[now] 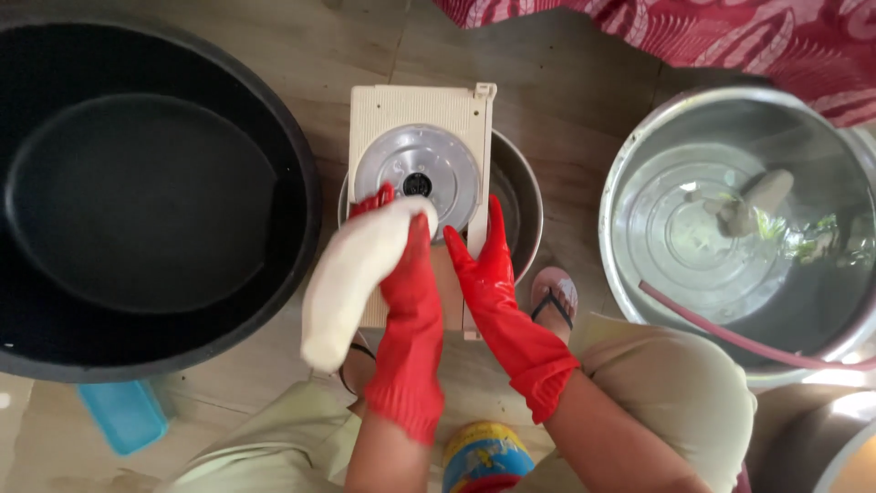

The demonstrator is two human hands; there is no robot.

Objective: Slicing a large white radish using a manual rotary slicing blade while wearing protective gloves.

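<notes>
Slicer board (pixel 415 119) partly hidden behind left hand (pixel 406 274) gripping root (pixel 351 278).

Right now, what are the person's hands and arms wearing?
Both the left hand and the right hand wear glossy red rubber gloves that reach past the wrists and end in ribbed, slightly flared cuffs. Above the cuffs the forearms are bare, with no sleeves, watch or jewellery showing.
</notes>
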